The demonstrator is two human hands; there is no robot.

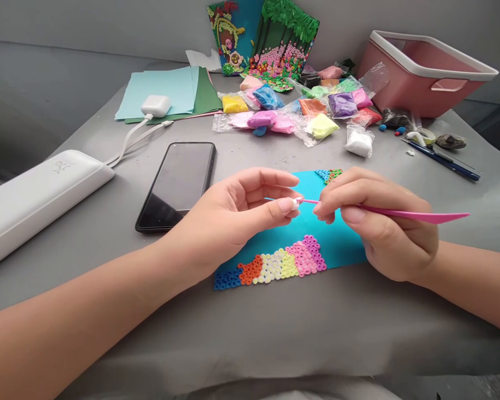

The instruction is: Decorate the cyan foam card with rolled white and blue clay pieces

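Between the thumb and fingers of my left hand (258, 203) is a small lump of white clay (295, 204). My right hand (383, 222) grips a pink modelling tool (416, 214) like a pen, its thin tip touching the clay. Below both hands lies a blue sheet of card (270, 250). Along its near edge runs a band of small clay rings (291, 261) in blue, orange, cream, yellow, pink and magenta. More blue, green and orange rings (329, 175) sit at the card's far corner, partly behind my right hand.
A black phone (179, 183) and a white power bank (45, 194) with a cable lie to the left. Behind are coloured paper sheets (162, 91), bagged clay packets (270, 108) and two decorated cards (285, 44). A pink basket (425, 78) and a dark blue pen-like tool (441, 161) are at right.
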